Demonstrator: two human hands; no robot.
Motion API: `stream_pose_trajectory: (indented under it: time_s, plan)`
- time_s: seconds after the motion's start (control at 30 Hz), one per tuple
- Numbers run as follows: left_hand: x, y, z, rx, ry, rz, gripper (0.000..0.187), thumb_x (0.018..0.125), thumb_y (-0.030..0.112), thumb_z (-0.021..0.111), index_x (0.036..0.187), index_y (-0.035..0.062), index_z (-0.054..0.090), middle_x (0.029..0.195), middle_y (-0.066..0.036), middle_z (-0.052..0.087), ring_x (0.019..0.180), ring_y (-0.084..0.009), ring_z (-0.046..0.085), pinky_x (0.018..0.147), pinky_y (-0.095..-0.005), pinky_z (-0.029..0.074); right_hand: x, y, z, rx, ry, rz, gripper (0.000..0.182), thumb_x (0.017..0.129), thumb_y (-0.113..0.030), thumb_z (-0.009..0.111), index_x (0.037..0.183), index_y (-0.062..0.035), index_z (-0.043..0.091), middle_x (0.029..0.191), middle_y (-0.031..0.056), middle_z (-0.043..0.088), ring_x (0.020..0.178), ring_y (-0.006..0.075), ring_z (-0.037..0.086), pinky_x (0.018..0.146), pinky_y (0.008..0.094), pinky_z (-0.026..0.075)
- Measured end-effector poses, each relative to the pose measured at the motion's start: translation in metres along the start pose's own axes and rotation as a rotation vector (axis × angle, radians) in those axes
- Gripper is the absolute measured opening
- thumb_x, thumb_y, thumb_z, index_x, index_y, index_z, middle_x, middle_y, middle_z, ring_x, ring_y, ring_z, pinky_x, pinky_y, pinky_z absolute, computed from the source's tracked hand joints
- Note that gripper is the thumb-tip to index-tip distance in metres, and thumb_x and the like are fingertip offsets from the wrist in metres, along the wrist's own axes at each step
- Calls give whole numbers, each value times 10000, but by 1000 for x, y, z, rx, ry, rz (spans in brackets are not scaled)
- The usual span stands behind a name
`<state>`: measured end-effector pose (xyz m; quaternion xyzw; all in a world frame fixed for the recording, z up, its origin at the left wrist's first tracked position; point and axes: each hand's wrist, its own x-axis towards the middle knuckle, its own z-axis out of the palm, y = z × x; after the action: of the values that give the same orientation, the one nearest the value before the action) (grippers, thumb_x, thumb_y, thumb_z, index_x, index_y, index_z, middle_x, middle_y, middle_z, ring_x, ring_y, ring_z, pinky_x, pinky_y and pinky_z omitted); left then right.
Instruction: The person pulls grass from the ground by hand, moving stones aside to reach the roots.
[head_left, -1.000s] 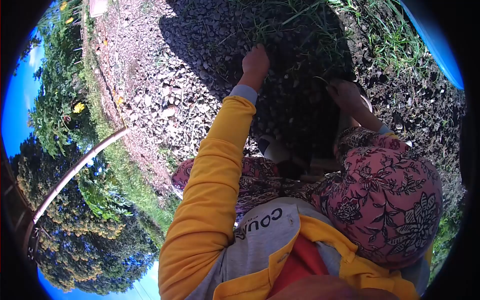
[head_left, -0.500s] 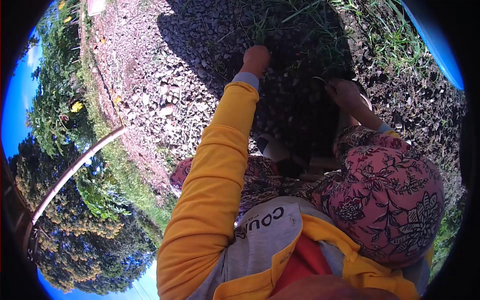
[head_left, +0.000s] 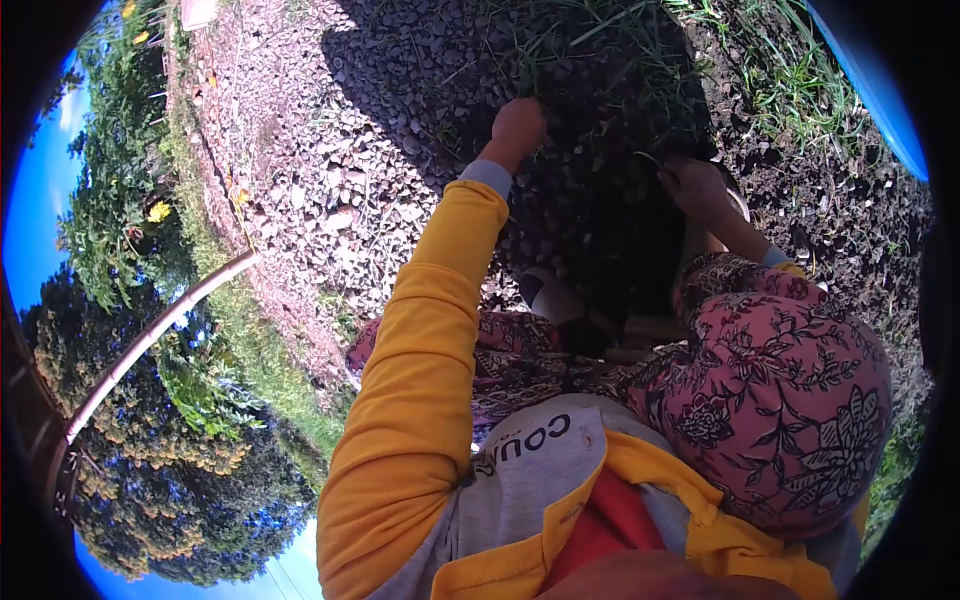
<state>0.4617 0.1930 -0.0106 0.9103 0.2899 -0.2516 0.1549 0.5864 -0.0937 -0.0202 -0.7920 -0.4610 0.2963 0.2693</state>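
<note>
My left hand (head_left: 519, 126), at the end of a yellow sleeve, is closed in a fist low over shaded gravel. Green grass blades (head_left: 528, 78) stick out just beyond its knuckles; the fingertips are hidden underneath. To the right, my right hand (head_left: 697, 188) is closed around a tool whose thin, pale, curved blade (head_left: 648, 156) pokes out toward the left, like a small sickle. Its handle is hidden by the fingers and deep shadow. This hand is close to the ground, in front of my bent knee.
Sunlit gravel (head_left: 340, 190) spreads to the left. Dark soil with grass tufts (head_left: 790, 95) lies at the right, below a blue curved surface (head_left: 870, 90). My patterned trouser leg (head_left: 780, 400) and a shoe (head_left: 550, 296) are close by. A bamboo-like pole (head_left: 160, 340) stands farther left, before trees.
My left hand has drawn back slightly toward my body, still closed. The right hand and its curved blade have hardly moved. The whole view has shifted a little.
</note>
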Motion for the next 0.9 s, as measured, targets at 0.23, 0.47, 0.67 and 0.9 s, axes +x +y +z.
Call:
stream_pose_trajectory:
  time_s: [0.23, 0.47, 0.67, 0.9]
  plan:
    - [4, 3, -35, -182, 350, 71, 321, 829, 281, 477, 814, -11, 610, 753, -240, 590, 762, -405, 570, 674, -467, 460, 1, -4, -4, 27, -7, 6, 204, 801, -258, 527, 853, -73, 594, 782, 156, 608, 755, 339, 584, 690, 438, 454]
    - [-9, 15, -32, 183, 25, 327, 279, 784, 127, 467, 1050, 100, 549, 985, -111, 592, 872, -295, 591, 714, -405, 483, 2, -3, -5, 12, -14, 0, 198, 796, -249, 535, 852, -68, 594, 782, 157, 607, 754, 338, 584, 681, 431, 456]
    - [-28, 34, -6, 340, 58, 521, 266, 764, 94, 474, 1020, 98, 547, 967, -101, 551, 858, -268, 594, 687, -375, 496, 0, -4, -5, 38, 16, -20, 188, 797, -236, 534, 832, -59, 586, 769, 155, 604, 738, 338, 584, 671, 433, 456]
    - [-6, 14, 1, 356, 226, 267, 192, 795, 133, 471, 966, 79, 541, 933, -96, 572, 837, -255, 604, 660, -365, 498, 0, -9, -8, 31, 16, -15, 184, 797, -232, 533, 816, -56, 579, 748, 152, 601, 723, 340, 583, 662, 432, 456]
